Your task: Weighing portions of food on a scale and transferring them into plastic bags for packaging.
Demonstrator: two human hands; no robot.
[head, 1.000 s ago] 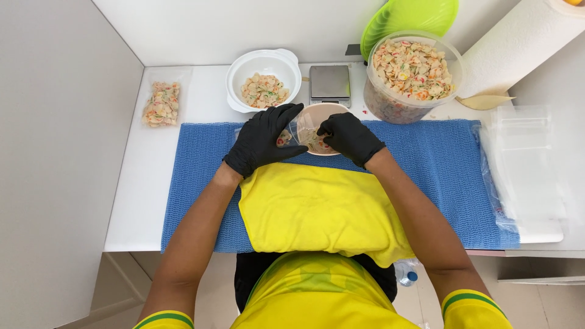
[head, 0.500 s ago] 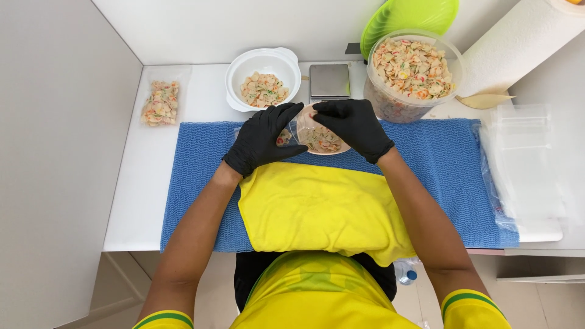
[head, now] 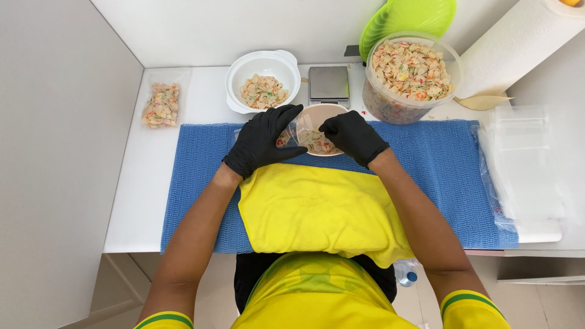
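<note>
Both my hands wear black gloves and meet over a small pink bowl (head: 329,113) on the blue mat (head: 439,176). My left hand (head: 263,141) and my right hand (head: 352,135) pinch a small clear plastic bag (head: 308,135) between them. The bag holds some colourful shell-shaped snack pieces and hangs over the bowl's mouth. Whether the bag's top is open or sealed is hard to tell.
A white bowl (head: 263,85) of snacks, a small scale (head: 329,82) and a big clear tub (head: 409,73) of snacks with a green lid (head: 407,18) stand behind. A filled bag (head: 161,105) lies at left. Empty bags (head: 527,161) and a paper roll (head: 518,42) sit at right.
My right hand has drawn back toward the right side of the bowl. The clear bag now shows stretched between both hands; the left hand has barely moved.
</note>
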